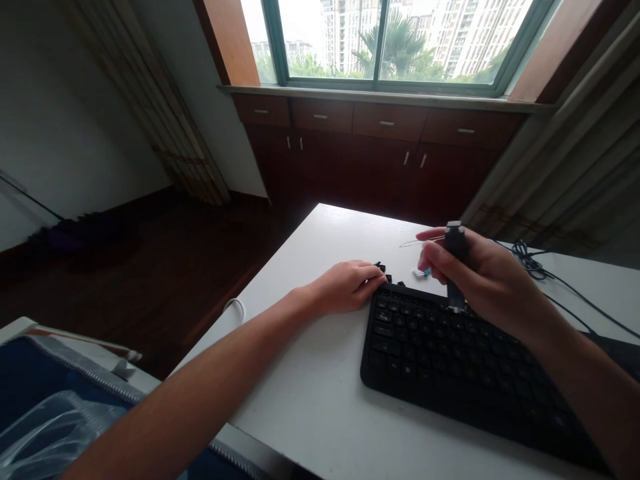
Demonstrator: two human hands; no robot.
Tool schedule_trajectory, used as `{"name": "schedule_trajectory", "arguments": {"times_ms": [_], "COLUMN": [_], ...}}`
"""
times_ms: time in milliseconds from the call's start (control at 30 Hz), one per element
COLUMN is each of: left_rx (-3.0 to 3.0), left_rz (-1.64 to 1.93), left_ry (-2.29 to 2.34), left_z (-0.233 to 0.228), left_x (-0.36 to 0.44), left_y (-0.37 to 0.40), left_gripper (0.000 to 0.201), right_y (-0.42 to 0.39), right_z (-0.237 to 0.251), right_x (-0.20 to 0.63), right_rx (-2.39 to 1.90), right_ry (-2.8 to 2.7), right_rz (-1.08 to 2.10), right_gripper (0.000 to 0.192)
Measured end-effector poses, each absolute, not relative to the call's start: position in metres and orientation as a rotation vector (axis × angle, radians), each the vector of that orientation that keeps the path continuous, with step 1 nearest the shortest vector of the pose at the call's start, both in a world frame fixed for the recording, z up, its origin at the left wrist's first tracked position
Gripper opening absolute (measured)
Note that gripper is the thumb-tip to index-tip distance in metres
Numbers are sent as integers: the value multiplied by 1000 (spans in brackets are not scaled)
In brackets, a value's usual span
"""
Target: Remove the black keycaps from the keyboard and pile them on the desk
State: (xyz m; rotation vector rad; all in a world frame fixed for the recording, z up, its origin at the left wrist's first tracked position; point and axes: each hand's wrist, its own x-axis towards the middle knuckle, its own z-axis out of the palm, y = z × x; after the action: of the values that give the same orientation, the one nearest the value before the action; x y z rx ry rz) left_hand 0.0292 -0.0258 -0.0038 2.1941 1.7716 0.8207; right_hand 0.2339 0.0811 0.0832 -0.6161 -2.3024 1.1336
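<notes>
A black keyboard lies at a slant on the white table. My left hand rests at its far left corner, fingers together and closed on the edge; the fingertips are partly hidden. Several small black pieces, apparently keycaps, lie just beyond those fingers. Above the keyboard's far edge, my right hand is closed round a keycap puller with a dark handle. Its thin wire loops point left, over the table. Beneath that hand sits a small white and blue piece, too small to name.
Black cables lie coiled on the table at the right. A white ring-shaped thing is at the table's left edge. Lower left stands a blue-lined container with clear plastic. Dark red cabinets stand beyond, under a window.
</notes>
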Motion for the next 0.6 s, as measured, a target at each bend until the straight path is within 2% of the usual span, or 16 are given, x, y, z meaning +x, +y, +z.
{"name": "schedule_trajectory", "arguments": {"times_ms": [67,333,600], "left_rx": [2194,2194,2166], "left_rz": [811,795,793], "left_ry": [1772,1775,1780], "left_z": [-3,-1,-2], "left_x": [30,30,30], "left_y": [-26,-26,-26], "left_gripper": [30,30,30], "right_y": [79,78,74], "right_z": [79,69,76], "right_x": [230,226,230], "right_rx": [-574,-565,-483], "right_ry": [-2159,-1983,-2081], "right_rz": [1301,1485,1362], "right_gripper": [42,43,39]}}
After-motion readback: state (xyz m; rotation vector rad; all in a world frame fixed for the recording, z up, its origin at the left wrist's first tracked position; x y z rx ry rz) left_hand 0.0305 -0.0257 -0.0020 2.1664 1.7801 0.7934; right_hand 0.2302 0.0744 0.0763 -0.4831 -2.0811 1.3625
